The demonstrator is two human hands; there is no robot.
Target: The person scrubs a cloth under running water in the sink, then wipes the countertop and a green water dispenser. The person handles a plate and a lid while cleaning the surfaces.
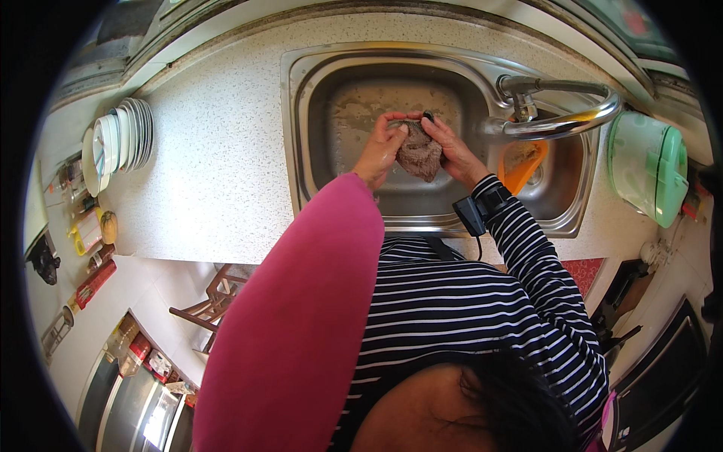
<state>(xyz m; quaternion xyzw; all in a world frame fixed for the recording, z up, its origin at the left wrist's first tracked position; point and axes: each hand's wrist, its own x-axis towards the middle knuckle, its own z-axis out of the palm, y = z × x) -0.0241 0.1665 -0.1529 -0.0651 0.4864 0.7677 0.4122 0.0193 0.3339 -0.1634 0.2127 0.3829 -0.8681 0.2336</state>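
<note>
A wet-looking brown cloth (419,157) hangs bunched over the large basin of a stainless steel sink (347,209). My left hand (383,150) pinches its upper left part between thumb and fingers. On the cloth's right side, my right hand (454,148) grips the edge, with a small dark thing at the fingertips that I cannot make out. Beneath the hands, the basin floor shows wet patches. The chrome faucet (565,125) arches over the divider to the right, and whether water runs from it cannot be told.
An orange strainer basket (525,164) sits in the small right basin. Beyond it stands a green lidded container (647,164). Plates and bowls (121,138) stand on edge in a rack at the counter's left end. A wooden chair (212,299) is behind, below the counter.
</note>
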